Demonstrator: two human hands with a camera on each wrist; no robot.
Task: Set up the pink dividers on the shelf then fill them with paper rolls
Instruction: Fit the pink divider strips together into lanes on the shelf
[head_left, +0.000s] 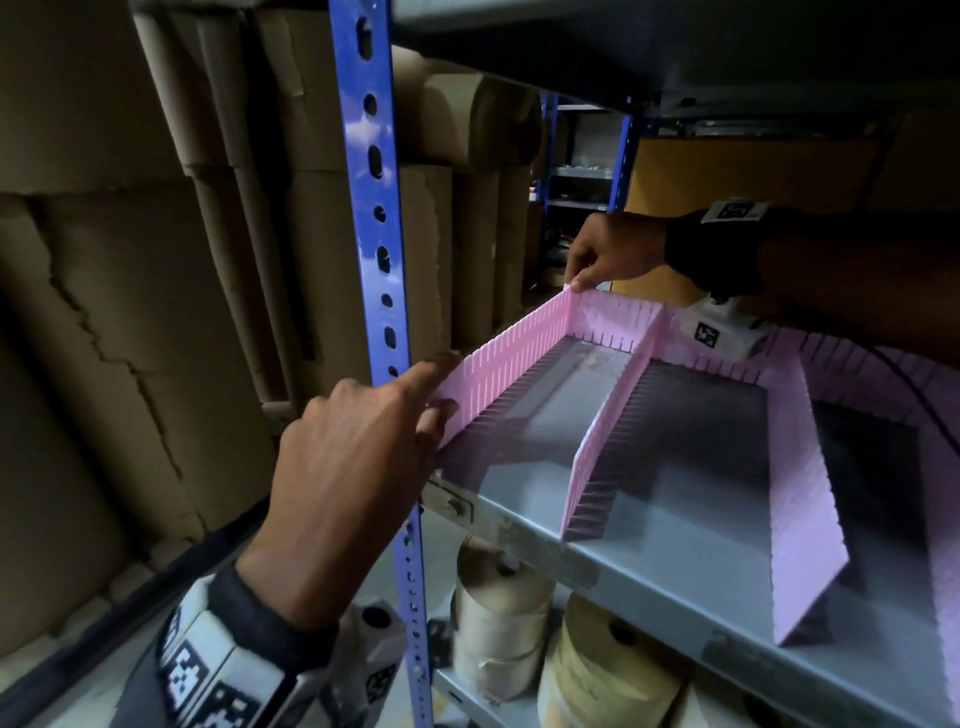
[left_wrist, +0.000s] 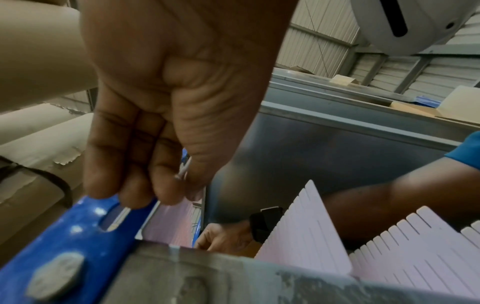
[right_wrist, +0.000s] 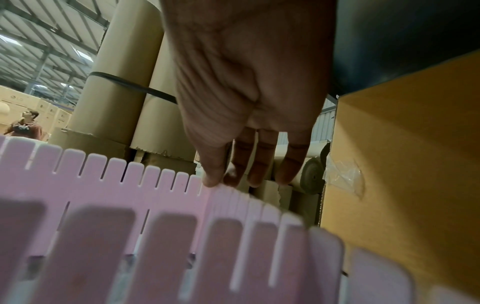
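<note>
Both hands, the left hand (head_left: 358, 457) and right hand (head_left: 608, 254), pinch the last pink divider (head_left: 511, 340) in their fingers while the shelf (head_left: 675, 540) compartments hold no paper rolls (head_left: 498, 618) yet.

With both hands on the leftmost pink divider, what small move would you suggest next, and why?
Probably press its far end down into the back strip's slot. The right hand pinches that corner, the left hand steadies the leftmost divider near its front end, and the shelf holds no rolls yet.

"LG" on distant cartons (right_wrist: 15, 100)
</note>
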